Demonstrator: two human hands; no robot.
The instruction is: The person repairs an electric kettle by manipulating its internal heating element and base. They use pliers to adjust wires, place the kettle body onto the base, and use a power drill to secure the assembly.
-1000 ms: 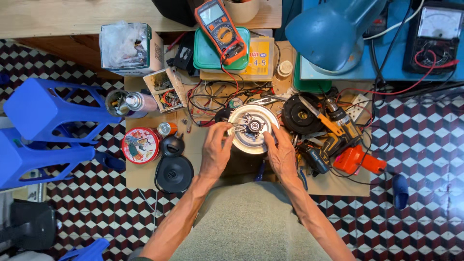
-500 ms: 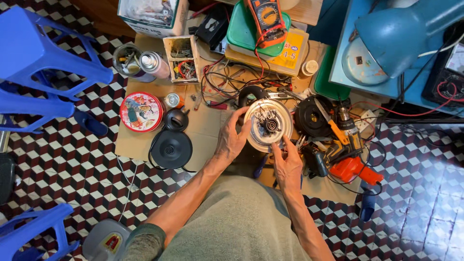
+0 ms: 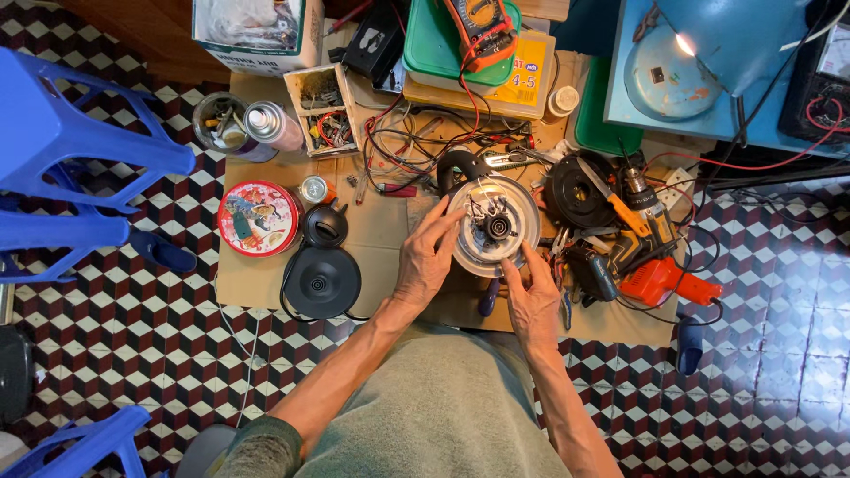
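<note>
Over the cardboard, both hands' fingers grip the upturned kettle [image 3: 492,226], left hand [image 3: 425,261] and right hand [image 3: 531,296] flanking it.

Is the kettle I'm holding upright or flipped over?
Flipped over: the kettle shows its round underside, wiring and centre connector exposed, held between the left hand and right hand.
</note>
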